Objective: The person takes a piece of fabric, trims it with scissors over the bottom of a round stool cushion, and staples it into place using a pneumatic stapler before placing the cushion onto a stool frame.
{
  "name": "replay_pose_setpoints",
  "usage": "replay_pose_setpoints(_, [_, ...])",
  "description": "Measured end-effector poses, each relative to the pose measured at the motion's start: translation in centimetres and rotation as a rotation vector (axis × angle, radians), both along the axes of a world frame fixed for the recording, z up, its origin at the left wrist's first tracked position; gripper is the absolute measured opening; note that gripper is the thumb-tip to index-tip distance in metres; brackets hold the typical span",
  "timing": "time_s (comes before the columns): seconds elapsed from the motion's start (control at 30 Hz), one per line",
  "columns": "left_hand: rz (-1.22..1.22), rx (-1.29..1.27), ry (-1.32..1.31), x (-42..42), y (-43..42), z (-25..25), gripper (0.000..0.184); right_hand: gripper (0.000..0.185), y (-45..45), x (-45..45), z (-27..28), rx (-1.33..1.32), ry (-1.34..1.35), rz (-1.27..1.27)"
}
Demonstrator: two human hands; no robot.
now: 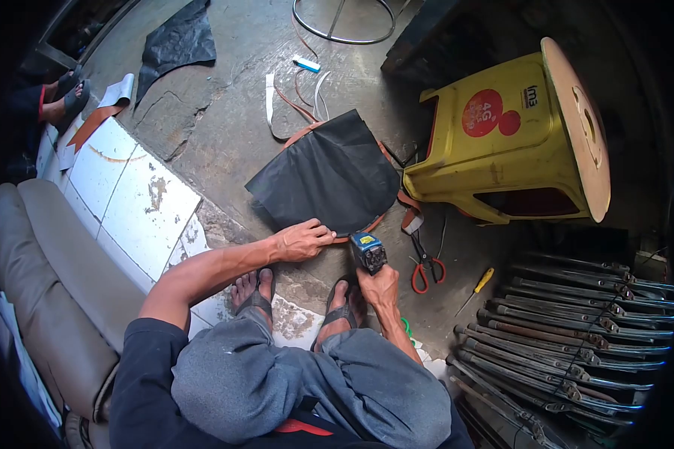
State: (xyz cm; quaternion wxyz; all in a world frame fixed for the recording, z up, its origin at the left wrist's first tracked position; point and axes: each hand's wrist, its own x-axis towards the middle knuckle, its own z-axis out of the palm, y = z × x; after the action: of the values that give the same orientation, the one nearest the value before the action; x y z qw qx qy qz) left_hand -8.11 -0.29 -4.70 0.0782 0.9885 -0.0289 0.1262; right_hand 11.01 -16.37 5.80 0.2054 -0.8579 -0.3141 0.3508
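A sheet of black vinyl [322, 176] lies over a piece with a brown curved edge on the floor in front of my feet. My left hand [307, 241] is at its near edge, with thumb and fingers pinched on the vinyl. My right hand [380, 286] is wrapped round the handle of a blue and black staple gun [368, 251]. The gun's nose is close to the near edge, just right of my left fingers; whether it touches is hidden.
Scissors [427, 271] with red handles and a yellow screwdriver [484, 280] lie at the right. A yellow plastic stool [494, 142] rests on its side beyond them. Folded metal frames [562, 337] are stacked at the lower right. Another person's foot [73, 101] shows at the upper left.
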Motion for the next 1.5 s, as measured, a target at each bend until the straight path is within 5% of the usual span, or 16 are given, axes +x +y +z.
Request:
replay_pose_setpoints(0.7, [0.19,-0.187,-0.054,3.4,-3.2,0.2,0.038,0.035,1.0,0.7,0.1,0.0,0.003,-0.074])
replay_pose_setpoints(0.8, [0.361,-0.526,0.04,5.4,-3.6,1.1,0.029,0.038,0.7,1.9,-0.9,0.064,-0.023,-0.126])
replay_pose_setpoints(0.97, [0.47,-0.407,0.001,3.5,-0.9,3.0,0.037,0.041,0.9,2.8,-0.8,0.06,-0.049,-0.09])
replay_pose_setpoints(1.2, [0.127,-0.211,0.218,3.5,0.9,2.1,0.031,0.041,0.7,2.5,-1.5,0.051,-0.085,-0.144])
replay_pose_setpoints(1.5, [0.085,-0.147,0.017,1.4,-0.7,1.7,0.031,0.042,0.7,2.1,-1.1,-0.006,-0.098,-0.12])
